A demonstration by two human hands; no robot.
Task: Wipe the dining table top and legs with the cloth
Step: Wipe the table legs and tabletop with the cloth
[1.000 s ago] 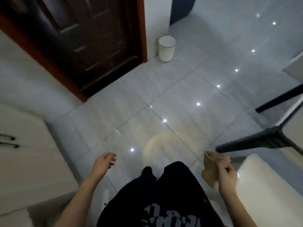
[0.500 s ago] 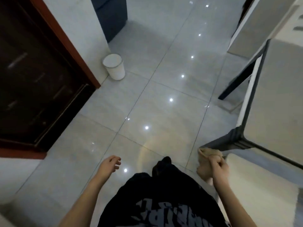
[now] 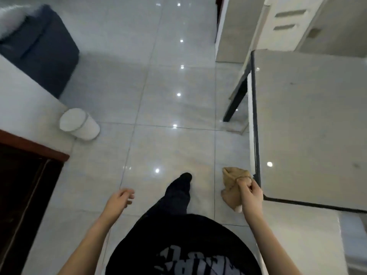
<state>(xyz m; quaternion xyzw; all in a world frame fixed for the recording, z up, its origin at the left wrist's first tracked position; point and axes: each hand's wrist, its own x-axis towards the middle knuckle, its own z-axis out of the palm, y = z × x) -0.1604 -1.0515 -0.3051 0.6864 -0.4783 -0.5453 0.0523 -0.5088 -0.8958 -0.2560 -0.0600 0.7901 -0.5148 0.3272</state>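
The dining table (image 3: 309,120) fills the right side, a pale glossy top with a dark edge band. One black slanted leg (image 3: 237,95) shows under its far left corner. My right hand (image 3: 251,195) is closed around a bunched tan cloth (image 3: 231,184), held in the air just left of the table's near left corner. My left hand (image 3: 121,198) hangs free over the floor with loosely curled fingers and holds nothing. The other table legs are hidden.
A white chair seat (image 3: 297,235) sits below the table's near edge. A small white bin (image 3: 79,124) stands by the wall at left, a dark door (image 3: 23,185) below it, a dark sofa (image 3: 41,48) farther back. Pale cabinets (image 3: 288,22) stand behind the table.
The view has swung right, bringing the table top fully into sight. My right hand with the cloth has come up beside the table's near corner. My left hand stays empty.
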